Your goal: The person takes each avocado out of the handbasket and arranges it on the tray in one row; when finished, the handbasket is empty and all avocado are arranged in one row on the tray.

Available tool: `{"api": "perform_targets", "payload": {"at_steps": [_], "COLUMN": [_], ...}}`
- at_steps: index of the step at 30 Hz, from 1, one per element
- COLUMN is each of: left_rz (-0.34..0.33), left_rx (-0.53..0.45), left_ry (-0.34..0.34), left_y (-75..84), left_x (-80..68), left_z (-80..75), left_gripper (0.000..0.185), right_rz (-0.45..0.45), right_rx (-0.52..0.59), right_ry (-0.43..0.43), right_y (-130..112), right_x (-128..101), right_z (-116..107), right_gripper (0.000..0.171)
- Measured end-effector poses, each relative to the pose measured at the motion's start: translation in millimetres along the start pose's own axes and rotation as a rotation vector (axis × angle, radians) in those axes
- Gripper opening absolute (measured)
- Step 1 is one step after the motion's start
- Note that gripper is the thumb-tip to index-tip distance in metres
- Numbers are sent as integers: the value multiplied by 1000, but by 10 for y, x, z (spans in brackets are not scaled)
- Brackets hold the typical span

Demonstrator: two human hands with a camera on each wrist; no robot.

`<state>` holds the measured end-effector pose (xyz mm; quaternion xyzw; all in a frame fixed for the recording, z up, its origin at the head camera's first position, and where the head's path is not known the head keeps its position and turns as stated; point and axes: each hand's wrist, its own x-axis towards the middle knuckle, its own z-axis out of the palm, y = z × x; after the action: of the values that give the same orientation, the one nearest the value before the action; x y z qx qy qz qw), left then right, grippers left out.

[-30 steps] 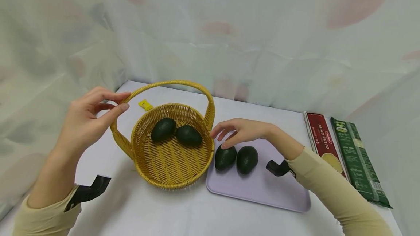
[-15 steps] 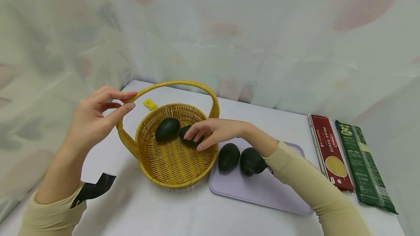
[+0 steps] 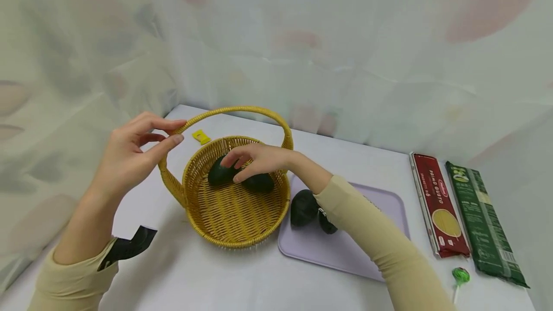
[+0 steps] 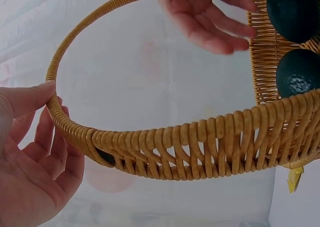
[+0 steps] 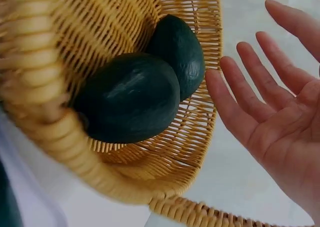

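A yellow wicker basket [image 3: 233,220] stands on the white table, with two dark green avocados [image 5: 132,97] lying inside it. My left hand [image 3: 127,160] pinches the left side of its arched handle [image 4: 62,118] between thumb and fingers. Over the basket hovers my right hand [image 3: 261,158], its fingers relaxed and holding nothing. In the right wrist view that hand [image 5: 280,112] appears with spread fingers, apart from the avocados. Two more avocados [image 3: 304,208] lie on a lilac tray [image 3: 302,249] right of the basket; my right sleeve partly covers one.
A red spaghetti pack [image 3: 438,200] and a green packet [image 3: 488,224] lie at the right of the table. A green lollipop [image 3: 461,275] is near them. Behind the basket lies a small yellow wrapper [image 3: 201,137]. A patterned curtain [image 3: 345,61] hangs at the back.
My right hand has moved left from above the tray's avocados to over the basket. The left hand keeps its hold on the handle. The lollipop has come into view from behind the right sleeve.
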<state>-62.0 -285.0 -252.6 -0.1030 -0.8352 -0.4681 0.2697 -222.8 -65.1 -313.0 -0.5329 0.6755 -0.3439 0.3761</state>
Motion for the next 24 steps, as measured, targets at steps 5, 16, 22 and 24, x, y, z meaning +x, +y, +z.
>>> {"api": "perform_targets", "payload": {"at_steps": [5, 16, 22, 24], "left_rz": [-2, 9, 11, 14], "left_rx": [4, -1, -10, -15], "left_ry": [-3, -8, -9, -10], "left_y": [-3, -11, -3, -2], "left_x": [-3, -15, -20, -23], "left_z": [15, 15, 17, 17], "left_gripper": [20, 19, 19, 19], "right_rz": [76, 169, 190, 200], "right_rx": [-1, -116, -176, -204], "right_ry": [43, 122, 128, 127], "right_y": [23, 131, 192, 190], "right_x": [132, 322, 421, 445], "right_z": [-44, -96, -55, -38], "right_gripper": [50, 50, 49, 49]}}
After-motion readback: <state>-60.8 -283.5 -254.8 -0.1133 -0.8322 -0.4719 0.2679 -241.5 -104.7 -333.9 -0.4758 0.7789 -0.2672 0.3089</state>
